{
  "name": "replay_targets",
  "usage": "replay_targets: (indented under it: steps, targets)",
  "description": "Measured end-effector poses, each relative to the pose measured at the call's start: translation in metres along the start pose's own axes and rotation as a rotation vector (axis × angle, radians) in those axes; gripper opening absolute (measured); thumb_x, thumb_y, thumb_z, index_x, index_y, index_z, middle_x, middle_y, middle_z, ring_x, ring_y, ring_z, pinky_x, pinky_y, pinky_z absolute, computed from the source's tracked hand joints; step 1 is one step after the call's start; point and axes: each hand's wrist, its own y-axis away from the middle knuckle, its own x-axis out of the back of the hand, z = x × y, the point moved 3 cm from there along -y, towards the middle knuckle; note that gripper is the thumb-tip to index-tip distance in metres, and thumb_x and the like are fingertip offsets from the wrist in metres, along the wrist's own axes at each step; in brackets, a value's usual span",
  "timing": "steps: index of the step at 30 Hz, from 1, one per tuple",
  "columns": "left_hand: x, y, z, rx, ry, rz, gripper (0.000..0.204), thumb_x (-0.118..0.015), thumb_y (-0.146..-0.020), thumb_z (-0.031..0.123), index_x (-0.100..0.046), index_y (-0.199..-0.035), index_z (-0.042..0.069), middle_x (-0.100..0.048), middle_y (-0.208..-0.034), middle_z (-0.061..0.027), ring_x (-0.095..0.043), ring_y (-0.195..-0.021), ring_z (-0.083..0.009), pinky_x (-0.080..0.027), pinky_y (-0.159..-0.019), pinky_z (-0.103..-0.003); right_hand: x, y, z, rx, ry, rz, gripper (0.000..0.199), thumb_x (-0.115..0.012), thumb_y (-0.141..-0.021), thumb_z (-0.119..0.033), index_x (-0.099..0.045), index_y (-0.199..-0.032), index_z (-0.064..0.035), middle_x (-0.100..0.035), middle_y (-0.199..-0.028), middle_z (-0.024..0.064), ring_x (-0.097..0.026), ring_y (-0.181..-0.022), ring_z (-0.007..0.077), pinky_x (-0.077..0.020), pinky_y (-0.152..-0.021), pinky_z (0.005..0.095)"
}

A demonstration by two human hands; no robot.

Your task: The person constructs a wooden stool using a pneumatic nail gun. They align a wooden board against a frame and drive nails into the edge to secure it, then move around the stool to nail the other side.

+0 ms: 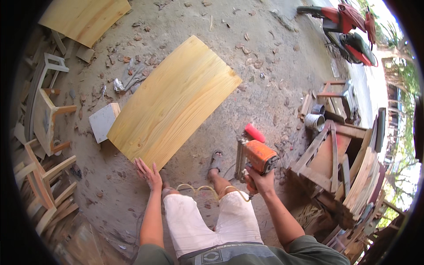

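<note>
Sheet of pale pine board on the dirt ground, long axis running from 7 toward 1 o'clock, grain along its length. Left hand at the board's near corner, toward 7 o'clock of the sheet: fingers spread wide, palm down, fingertips touching the edge, gripping nothing. Right hand at 5 o'clock of the board, well apart from it, closed tight around the handle of an orange nail gun, nose hanging down, red cap on top. Yellow coiled air hose looping from the gun across both knees. White shorts below, sandalled foot between hose and board.

Small white square panel just beside the sheet's left edge at 9 o'clock. Second pale board far off at 11 o'clock. Wooden chair frames stacked at 9 o'clock. Wooden crate with planks at 3 o'clock, metal tin near it. Red motorbike at 1 o'clock.
</note>
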Motion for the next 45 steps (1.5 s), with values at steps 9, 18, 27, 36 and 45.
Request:
replay_targets:
  steps: [9, 18, 27, 36, 45]
  targets:
    - [-0.046, -0.136, 0.212, -0.181, 0.241, 0.106, 0.062, -0.063, -0.096, 0.029, -0.039, -0.147, 0.001, -0.048, -0.147, -0.0205, -0.042, -0.139, -0.0353, -0.027, -0.115, -0.056, 0.022, -0.146, -0.15, 0.398, 0.508, -0.127, 0.019, -0.072, -0.088, -0.005, -0.066, -0.105, 0.0001, -0.062, -0.07, -0.0018, -0.052, -0.053, 0.0046, -0.0402, -0.045, 0.026]
    - [-0.125, -0.378, 0.442, -0.741, 0.043, -0.19, 0.037, -0.06, -0.094, 0.03, -0.061, -0.122, 0.006, -0.062, -0.127, -0.0117, -0.053, -0.127, -0.029, -0.03, -0.114, -0.055, 0.009, -0.266, -0.22, 0.378, 0.632, -0.149, 0.037, -0.074, -0.084, 0.0, -0.064, -0.119, 0.0008, -0.066, -0.09, 0.0002, -0.058, -0.07, 0.0073, -0.0478, -0.061, 0.0258]
    - [-0.206, -0.489, 0.523, -0.913, -0.82, -0.695, 0.055, -0.048, -0.099, 0.056, -0.072, -0.117, 0.01, -0.071, -0.117, -0.0099, -0.063, -0.118, -0.0278, -0.027, -0.113, -0.06, 0.016, -0.382, -0.248, 0.294, 0.566, -0.233, 0.029, -0.074, -0.083, 0.0, -0.063, -0.111, 0.0005, -0.065, -0.084, 0.0023, -0.061, -0.069, 0.0095, -0.0485, -0.06, 0.0266]
    - [-0.223, -0.422, 0.555, -0.962, -0.782, -0.873, 0.063, -0.045, -0.097, 0.065, -0.074, -0.112, 0.011, -0.072, -0.111, -0.0102, -0.065, -0.113, -0.0271, -0.027, -0.114, -0.061, 0.012, -0.447, -0.274, 0.123, 0.507, -0.258, 0.012, -0.073, -0.087, -0.005, -0.063, -0.089, 0.0012, -0.058, -0.06, 0.0009, -0.049, -0.046, 0.0063, -0.0378, -0.042, 0.0273]
    - [-0.171, -0.388, 0.463, -0.54, 0.08, -0.028, 0.046, -0.054, -0.098, 0.032, -0.053, -0.136, 0.007, -0.042, -0.152, -0.016, -0.037, -0.145, -0.0312, -0.02, -0.118, -0.06, -0.085, -0.476, -0.261, 0.212, 0.578, -0.416, 0.014, -0.072, -0.085, -0.006, -0.067, -0.095, 0.0018, -0.058, -0.057, 0.0007, -0.051, -0.045, 0.0083, -0.0385, -0.041, 0.0278]
